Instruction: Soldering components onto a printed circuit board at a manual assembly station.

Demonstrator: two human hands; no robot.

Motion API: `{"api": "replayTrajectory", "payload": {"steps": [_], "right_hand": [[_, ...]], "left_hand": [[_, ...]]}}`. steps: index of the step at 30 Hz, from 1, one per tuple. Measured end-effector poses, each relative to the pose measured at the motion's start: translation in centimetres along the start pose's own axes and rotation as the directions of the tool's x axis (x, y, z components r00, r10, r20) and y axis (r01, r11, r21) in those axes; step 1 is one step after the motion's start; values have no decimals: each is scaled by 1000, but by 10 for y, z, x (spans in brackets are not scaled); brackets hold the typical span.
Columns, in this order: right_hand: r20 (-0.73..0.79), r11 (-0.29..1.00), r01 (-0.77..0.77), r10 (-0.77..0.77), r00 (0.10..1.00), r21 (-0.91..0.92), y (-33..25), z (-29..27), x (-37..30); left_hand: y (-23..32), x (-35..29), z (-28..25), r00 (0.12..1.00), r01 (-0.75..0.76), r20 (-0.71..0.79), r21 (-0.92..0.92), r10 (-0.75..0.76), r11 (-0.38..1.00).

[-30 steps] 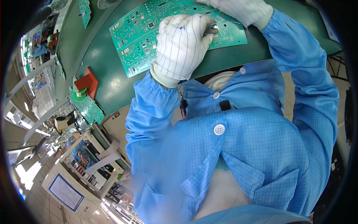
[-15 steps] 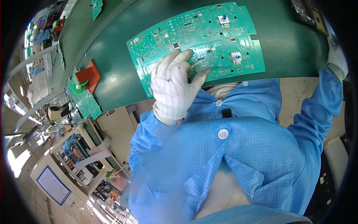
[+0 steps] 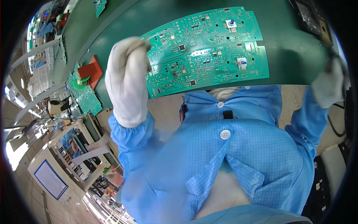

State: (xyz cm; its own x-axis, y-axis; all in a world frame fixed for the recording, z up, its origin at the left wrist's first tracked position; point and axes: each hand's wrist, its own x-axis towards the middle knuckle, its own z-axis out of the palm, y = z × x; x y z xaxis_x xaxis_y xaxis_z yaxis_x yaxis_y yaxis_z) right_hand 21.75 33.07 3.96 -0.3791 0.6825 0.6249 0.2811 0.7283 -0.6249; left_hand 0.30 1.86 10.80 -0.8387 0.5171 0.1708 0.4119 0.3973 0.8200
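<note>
A wide green circuit board [image 3: 209, 71] with small chips and two blue-tipped knobs on white bases lies on the green work table [image 3: 287, 41]. My left hand [image 3: 128, 84], in a white glove, is at the board's left end and covers its upper left corner. Its fingers are curled in, and whether they grip the board's edge or something small is hidden. At the far right my gloved right hand [image 3: 328, 86] is smeared by motion beside the table's right end. Something dark shows by its fingers, too blurred to name.
Left of the board stand a red angular block [image 3: 93, 71] and a green spool [image 3: 80, 83], by another circuit board [image 3: 87, 99]. A dark tray [image 3: 307, 16] sits at the far right. A further board piece [image 3: 100, 7] lies at the top left.
My left hand has moved left from the middle of the board to its left end, its fingers now curled. My right hand has come inward and down from the right edge.
</note>
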Motion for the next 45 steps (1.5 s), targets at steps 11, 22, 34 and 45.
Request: {"api": "replayTrajectory", "payload": {"steps": [11,22,34,45], "right_hand": [[114,824,506,-546,830,256,-67,68,-63],[229,853,356,-460,858,381,-68,69,-55],[192,920,249,-315,929,303,-43,45,-56],[248,907,224,-324,913,357,-37,47,-55]], "left_hand": [[33,51,56,974,-217,35,442,225,871],[28,59,63,907,-413,134,474,400,777],[47,78,82,853,-522,333,495,402,695],[51,83,90,892,-406,389,459,232,790]]}}
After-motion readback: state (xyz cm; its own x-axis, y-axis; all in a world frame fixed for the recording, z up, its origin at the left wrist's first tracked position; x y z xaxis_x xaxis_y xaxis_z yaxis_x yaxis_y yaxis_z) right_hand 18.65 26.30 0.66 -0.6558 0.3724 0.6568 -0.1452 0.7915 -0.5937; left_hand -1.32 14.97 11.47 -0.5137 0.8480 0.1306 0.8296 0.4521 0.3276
